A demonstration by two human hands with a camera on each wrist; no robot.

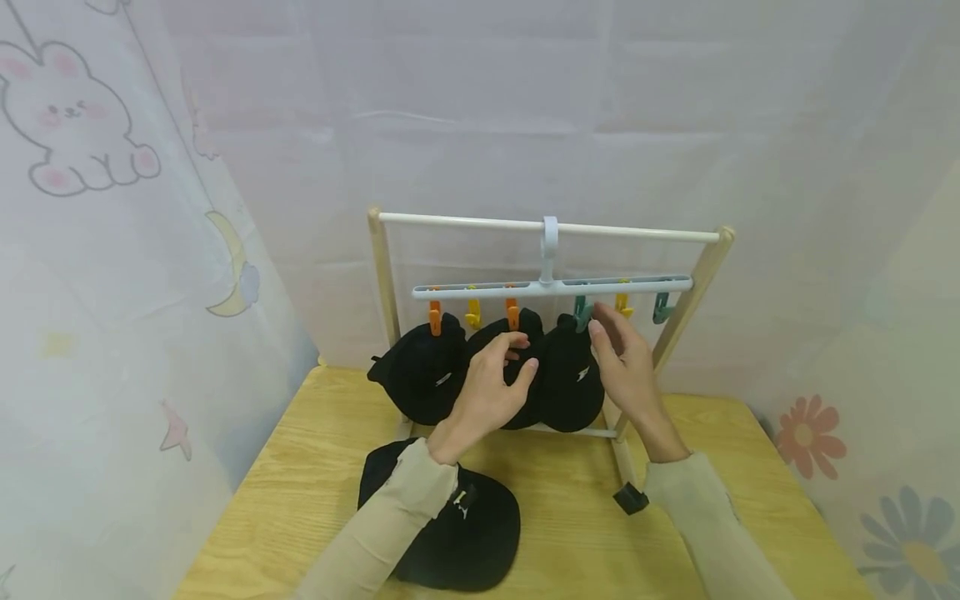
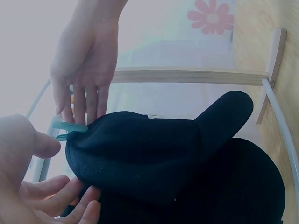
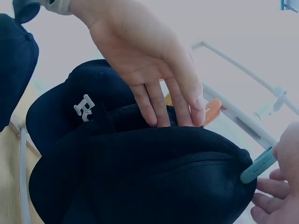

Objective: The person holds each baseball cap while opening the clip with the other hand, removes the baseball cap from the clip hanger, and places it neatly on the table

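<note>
Three black baseball caps hang from a pale blue clip hanger [image 1: 487,291]: a left cap [image 1: 423,375], a middle cap [image 3: 100,88] with a white letter patch, and a right cap [image 1: 573,379]. A teal clip [image 3: 259,165] grips the right cap's edge. My right hand [image 1: 630,371] is right beside this clip, its fingers loosely extended; whether they touch it I cannot tell. My left hand [image 1: 495,387] hovers in front of the middle cap, thumb and fingers apart, holding nothing. An orange clip [image 1: 435,318] and another orange clip [image 1: 513,313] hold the other two caps.
The hanger hooks over the white rail [image 1: 465,221] of a wooden-sided rack [image 1: 705,275]. Another black cap [image 1: 472,542] lies on the wooden table [image 1: 277,500], partly under my left sleeve. Yellow clips [image 1: 622,303] and a second teal clip [image 1: 662,308] hang unloaded. Printed curtains surround the table.
</note>
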